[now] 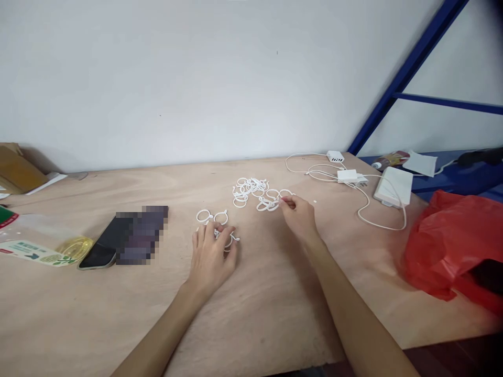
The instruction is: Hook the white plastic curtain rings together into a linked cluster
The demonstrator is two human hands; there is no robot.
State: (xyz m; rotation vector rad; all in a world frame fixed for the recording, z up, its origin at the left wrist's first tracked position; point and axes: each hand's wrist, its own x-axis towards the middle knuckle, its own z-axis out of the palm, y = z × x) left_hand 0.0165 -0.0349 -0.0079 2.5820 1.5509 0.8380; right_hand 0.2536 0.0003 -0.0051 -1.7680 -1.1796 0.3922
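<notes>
White plastic curtain rings, each with a small eyelet, lie in two groups on the wooden table. The larger, tangled pile of rings (251, 187) is toward the wall. My right hand (299, 214) is at the pile's right edge, thumb and fingertips pinched on a curtain ring (272, 206) that touches others. Nearer to me, my left hand (212, 254) rests palm down over the smaller group, fingers bent and apart from the thumb. Two rings, one of them a loose ring (203, 215), show beyond its fingertips; others are partly hidden under the hand.
On the left are a dark phone (100, 248), a blurred-out patch and a clear plastic bag (35, 246). A cardboard box (19, 167) stands farther back. A white charger (347, 176) with cables, a white box (393, 187) and a red plastic bag (448, 241) occupy the right.
</notes>
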